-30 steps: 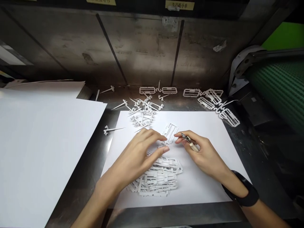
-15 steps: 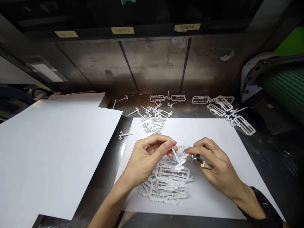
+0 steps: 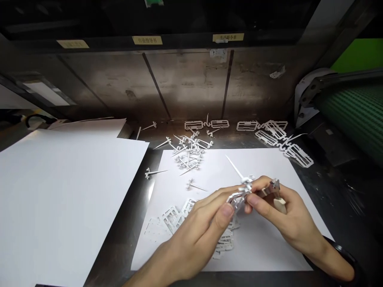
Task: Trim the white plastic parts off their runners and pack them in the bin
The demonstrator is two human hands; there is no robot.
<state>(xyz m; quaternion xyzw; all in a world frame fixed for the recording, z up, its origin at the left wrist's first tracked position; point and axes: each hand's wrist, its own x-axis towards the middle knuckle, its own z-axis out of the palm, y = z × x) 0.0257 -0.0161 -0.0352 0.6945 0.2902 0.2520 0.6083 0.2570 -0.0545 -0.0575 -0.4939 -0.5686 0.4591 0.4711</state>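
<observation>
Over the white paper sheet [image 3: 269,239], both hands meet at a white plastic moulded frame piece [image 3: 236,197]. Its thin sprue [image 3: 235,165] sticks up and to the left. My left hand [image 3: 203,227] pinches the frame side between thumb and fingers. With thumb and forefinger my right hand [image 3: 278,211] grips the same piece near the sprue's base. Small nippers [image 3: 277,193] with a pale handle are tucked in that hand, jaws pointing up, mostly hidden by the fingers. Below the hands lies a pile of white plastic frames [image 3: 224,241], partly covered by my left hand.
A heap of cut sprues [image 3: 188,153] lies at the paper's back edge, with a single sprue [image 3: 196,186] nearer. Uncut frame pieces [image 3: 299,154] rest at the back right. Large white sheets [image 3: 68,199] cover the left. A green conveyor belt [image 3: 353,107] is at right.
The sprue my left hand held is let go; one now lies on the paper behind the pile. Both hands now hold another frame piece with its sprue. The view has shifted slightly.
</observation>
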